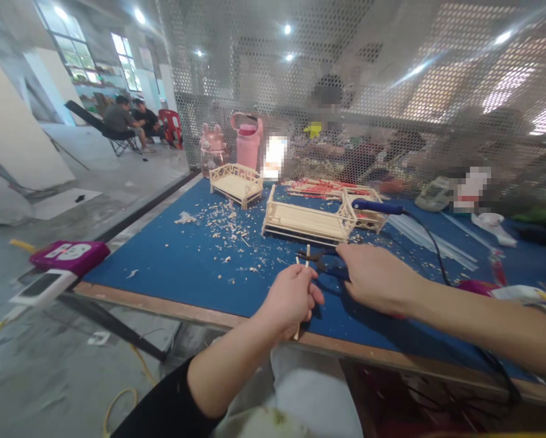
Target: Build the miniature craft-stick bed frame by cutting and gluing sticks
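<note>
A perforated metal screen (200, 61) stands well beyond both hands, behind a blue-topped bench (163, 280) that reaches out on either side of them. The long wooden model (307, 222), resembling a miniature daybed, stands just beyond the hands; it appears largely assembled, with slatted seat and railings in place. A smaller wooden model (235, 184), farther off and left of the left hand, likewise looks complete. A third wooden frame (371, 222), beyond the right hand, is partly hidden, so its completeness cannot be judged. The work thus seems well advanced, although loose sticks suggest that some parts remain to be prepared; their number cannot be determined.

A purple case (70, 255), well left of the left hand, bears large white markings, too unclear to read; no brand or other writing is legible. A pink bottle (247, 149) stands beyond the left hand.

The right hand (376, 277) is wrapped about the pliers (334, 266), whose jaws point toward the left hand; whether they bite cannot be told. The left hand (293, 295) pinches thin wooden sticks (308, 250), their tips projecting above the fingers at the pliers' jaws and one lower end emerging beneath the palm. Pale shavings (227, 226) lie scattered beyond the left hand.
</note>
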A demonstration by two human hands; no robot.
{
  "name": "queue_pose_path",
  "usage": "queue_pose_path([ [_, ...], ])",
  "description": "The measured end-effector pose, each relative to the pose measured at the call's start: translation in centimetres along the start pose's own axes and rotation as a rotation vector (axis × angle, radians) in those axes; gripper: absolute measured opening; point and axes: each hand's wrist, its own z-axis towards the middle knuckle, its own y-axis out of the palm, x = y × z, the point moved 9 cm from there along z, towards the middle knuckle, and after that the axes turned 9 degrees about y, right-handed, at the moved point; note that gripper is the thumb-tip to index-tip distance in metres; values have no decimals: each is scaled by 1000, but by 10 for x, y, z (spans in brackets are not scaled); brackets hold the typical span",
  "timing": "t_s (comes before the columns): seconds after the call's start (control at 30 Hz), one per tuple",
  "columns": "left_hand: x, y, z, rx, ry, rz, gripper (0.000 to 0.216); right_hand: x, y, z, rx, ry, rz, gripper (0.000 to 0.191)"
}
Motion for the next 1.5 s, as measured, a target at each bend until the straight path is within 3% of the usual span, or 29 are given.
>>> queue_pose_path([
  [0.07, -1, 0, 1, 12, -41, -19, 18, 3, -5, 2, 50, 50, -36, 25],
  [0.1, -2, 0, 0, 12, -49, -24, 18, 6, 0, 3, -17, 74, 27, 25],
  [0.2, 0, -1, -3, -8, -17, -17, 17, 13, 27, 1, -367, 126, 296, 17],
  [0.3, 7, -8, -7, -12, 70, -25, 18, 11, 55, -18, -817, 153, 686, 17],
  [0.37, 14, -17, -8, 14, 118, -48, 18, 1, 61, -36, -1108, 165, 1017, 24],
  [0.43, 22, -27, -6, 51, 152, -62, 17, -4, 59, -45, -1261, 150, 1198, 33],
  [0.7, 27, -44, -1, 98, 156, -19, 11, -4, 58, -35, -1303, 73, 1281, 60],
  [0.87, 42, -40, 18, 55, 193, 207, 7, -11, 63, -34, -1310, -6, 1347, 73],
  [0.93, 54, -30, 31, -45, 230, 305, 18, -17, 63, -35, -1328, -71, 1394, 74],
  [1.03, 58, -5, 44, -323, 214, 341, 32, -25, 61, -35, -1359, -176, 1476, 75],
  [1.13, 48, 14, 45, -576, 107, 287, 21, -29, 62, -32, -1385, -208, 1546, 75],
  [1.2, 41, 18, 45, -637, 43, 267, 16, -30, 64, -28, -1399, -208, 1578, 74],
  [1.37, 37, 0, 58, -491, 2, 475, 12, -23, 70, -29, -1484, -220, 1580, 67],
  [1.5, 53, -7, 66, -431, 286, 1021, 19, -12, 54, -31, -1506, -350, 1712, 67],
])
